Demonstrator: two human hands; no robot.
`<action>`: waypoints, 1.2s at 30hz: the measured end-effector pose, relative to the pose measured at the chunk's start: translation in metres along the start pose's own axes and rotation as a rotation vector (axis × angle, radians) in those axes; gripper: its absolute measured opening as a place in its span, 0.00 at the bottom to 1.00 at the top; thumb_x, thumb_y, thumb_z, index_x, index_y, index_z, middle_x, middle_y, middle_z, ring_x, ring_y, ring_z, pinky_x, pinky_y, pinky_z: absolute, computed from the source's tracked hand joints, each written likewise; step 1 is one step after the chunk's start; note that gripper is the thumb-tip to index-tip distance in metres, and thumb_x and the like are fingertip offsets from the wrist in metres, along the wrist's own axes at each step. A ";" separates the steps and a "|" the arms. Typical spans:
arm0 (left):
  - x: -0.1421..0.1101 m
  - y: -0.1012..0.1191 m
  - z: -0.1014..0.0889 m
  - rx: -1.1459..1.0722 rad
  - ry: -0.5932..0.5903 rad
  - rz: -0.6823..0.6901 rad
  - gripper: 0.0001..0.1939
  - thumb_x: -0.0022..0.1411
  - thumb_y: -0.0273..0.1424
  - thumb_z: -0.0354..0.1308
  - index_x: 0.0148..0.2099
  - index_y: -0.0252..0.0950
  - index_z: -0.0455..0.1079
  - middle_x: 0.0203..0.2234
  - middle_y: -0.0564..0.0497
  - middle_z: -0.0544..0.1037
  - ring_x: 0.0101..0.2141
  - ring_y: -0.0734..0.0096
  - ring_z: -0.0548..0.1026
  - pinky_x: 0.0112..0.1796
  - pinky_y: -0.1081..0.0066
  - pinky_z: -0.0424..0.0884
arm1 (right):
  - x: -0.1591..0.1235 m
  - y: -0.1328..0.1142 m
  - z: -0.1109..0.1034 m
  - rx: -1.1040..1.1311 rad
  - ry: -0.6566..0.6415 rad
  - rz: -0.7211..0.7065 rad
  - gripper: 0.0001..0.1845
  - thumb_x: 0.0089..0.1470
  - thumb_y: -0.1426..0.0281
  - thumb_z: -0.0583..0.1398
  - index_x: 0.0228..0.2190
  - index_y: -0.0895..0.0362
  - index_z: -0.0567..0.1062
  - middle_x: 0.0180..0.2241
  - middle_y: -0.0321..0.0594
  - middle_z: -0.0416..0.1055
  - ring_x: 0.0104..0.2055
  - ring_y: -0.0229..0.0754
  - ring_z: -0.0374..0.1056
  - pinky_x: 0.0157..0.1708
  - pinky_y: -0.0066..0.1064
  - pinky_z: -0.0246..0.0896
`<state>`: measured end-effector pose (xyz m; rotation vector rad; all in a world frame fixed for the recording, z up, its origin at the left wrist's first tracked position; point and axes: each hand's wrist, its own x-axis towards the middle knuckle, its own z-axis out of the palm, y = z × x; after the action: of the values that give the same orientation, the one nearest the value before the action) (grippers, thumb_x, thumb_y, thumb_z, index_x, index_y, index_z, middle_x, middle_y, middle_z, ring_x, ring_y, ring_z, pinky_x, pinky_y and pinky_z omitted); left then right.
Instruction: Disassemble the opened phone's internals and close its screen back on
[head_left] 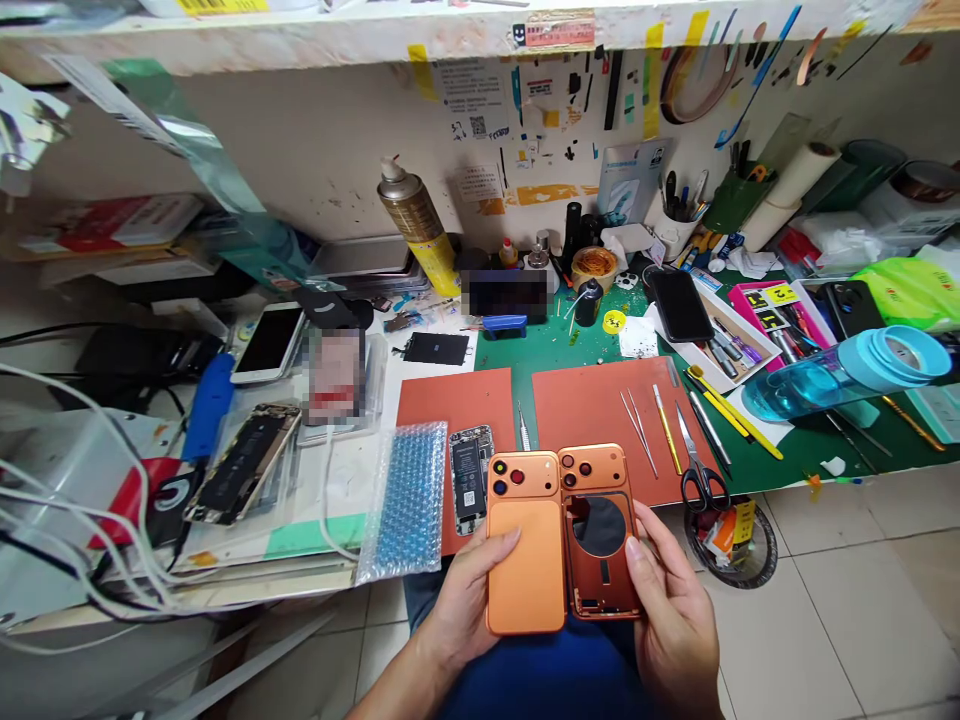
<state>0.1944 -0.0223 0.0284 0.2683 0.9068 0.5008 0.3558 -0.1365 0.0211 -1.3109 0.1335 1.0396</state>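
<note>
Left hand [466, 605] grips orange phone [526, 568] by edge; right hand [673, 605], open shell [600, 580].

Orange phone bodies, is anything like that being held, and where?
Yes: the left hand grips the solid-backed orange phone by its outer side; the right hand grips the orange housing with the dark disc by its outer edge.

The wall [322, 150] behind the bench is pale (it has many tape pieces on it), a white shelf [300, 45] crosses above, and the floor [840, 580] has light square tiles.
</note>
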 end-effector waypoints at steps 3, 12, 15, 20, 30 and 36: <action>-0.001 0.001 0.000 -0.010 0.043 -0.012 0.45 0.52 0.38 0.79 0.69 0.35 0.69 0.46 0.41 0.88 0.43 0.47 0.88 0.42 0.60 0.84 | 0.000 0.002 0.005 0.011 0.002 -0.001 0.38 0.49 0.52 0.77 0.58 0.52 0.81 0.56 0.48 0.80 0.53 0.55 0.80 0.47 0.36 0.81; 0.000 -0.002 -0.010 -0.045 0.071 -0.015 0.40 0.55 0.34 0.79 0.67 0.35 0.70 0.51 0.38 0.86 0.48 0.42 0.86 0.42 0.59 0.84 | 0.000 0.004 0.003 0.015 -0.003 -0.009 0.37 0.52 0.53 0.76 0.59 0.52 0.80 0.56 0.49 0.80 0.55 0.56 0.80 0.50 0.38 0.80; 0.000 -0.002 -0.010 -0.051 0.049 0.015 0.45 0.56 0.33 0.78 0.72 0.39 0.65 0.52 0.40 0.86 0.48 0.43 0.86 0.42 0.58 0.84 | 0.002 0.004 0.005 0.032 0.009 0.010 0.37 0.51 0.53 0.76 0.59 0.51 0.80 0.57 0.48 0.80 0.56 0.56 0.80 0.52 0.39 0.79; 0.001 -0.001 -0.008 -0.061 0.040 0.008 0.47 0.57 0.32 0.77 0.74 0.41 0.62 0.49 0.42 0.87 0.46 0.46 0.87 0.41 0.62 0.84 | 0.004 0.004 0.003 0.053 -0.025 0.016 0.37 0.52 0.53 0.76 0.60 0.50 0.79 0.59 0.47 0.79 0.60 0.57 0.77 0.58 0.43 0.76; 0.001 0.002 0.005 -0.082 0.086 0.009 0.53 0.46 0.34 0.84 0.71 0.41 0.65 0.40 0.46 0.88 0.37 0.50 0.88 0.35 0.63 0.83 | 0.003 0.004 0.003 0.033 -0.019 -0.011 0.36 0.53 0.53 0.75 0.61 0.50 0.79 0.59 0.48 0.80 0.61 0.58 0.77 0.57 0.42 0.77; -0.001 -0.001 0.005 -0.038 0.072 0.036 0.52 0.49 0.34 0.83 0.72 0.42 0.64 0.43 0.46 0.88 0.39 0.51 0.88 0.37 0.64 0.83 | 0.006 0.004 -0.003 0.029 -0.035 -0.030 0.36 0.55 0.55 0.75 0.62 0.51 0.78 0.59 0.50 0.79 0.58 0.58 0.79 0.55 0.43 0.79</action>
<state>0.1981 -0.0233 0.0312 0.2336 0.9625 0.5634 0.3583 -0.1362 0.0134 -1.2640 0.1023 1.0310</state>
